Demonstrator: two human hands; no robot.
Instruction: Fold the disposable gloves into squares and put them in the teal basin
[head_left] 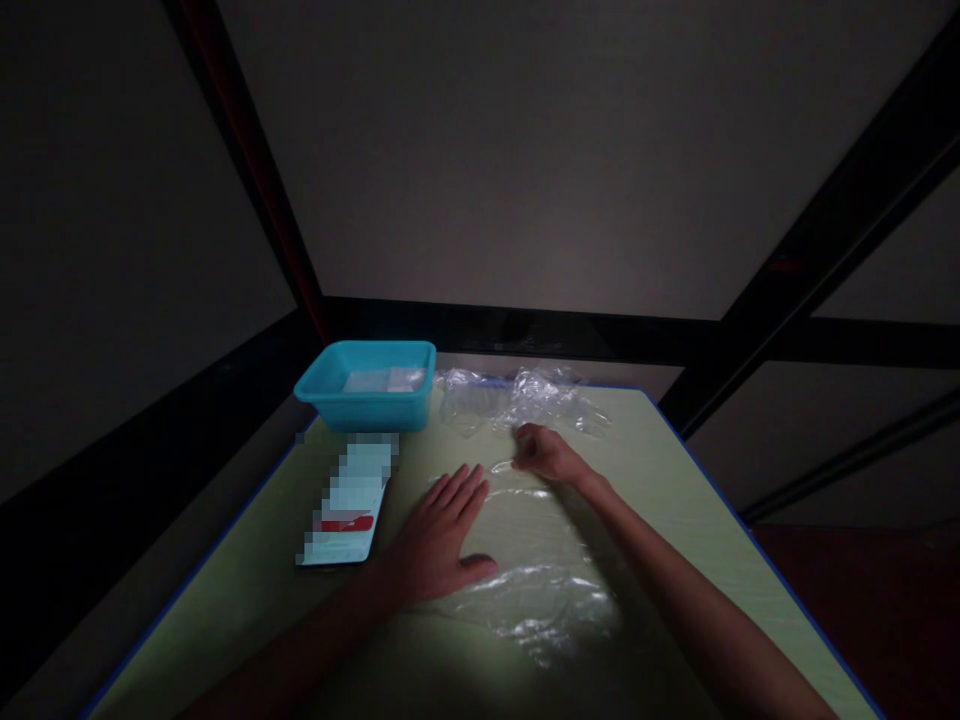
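Pale tabletop [705,540] lies under clear film [555,595] spread away from you; your left hand [442,540] rests open on its left side; your right hand [547,453], nearer its far edge, curls, grip unclear. Beyond lie crumpled plastic [551,398] and a tub [371,412].

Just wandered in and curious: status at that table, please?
Left hand flat, at clear plastic. Right hand curled near it, hold unclear. Plastic spread out, wrinkled. Lit screen and blue tub sit left, seemingly out of the way.
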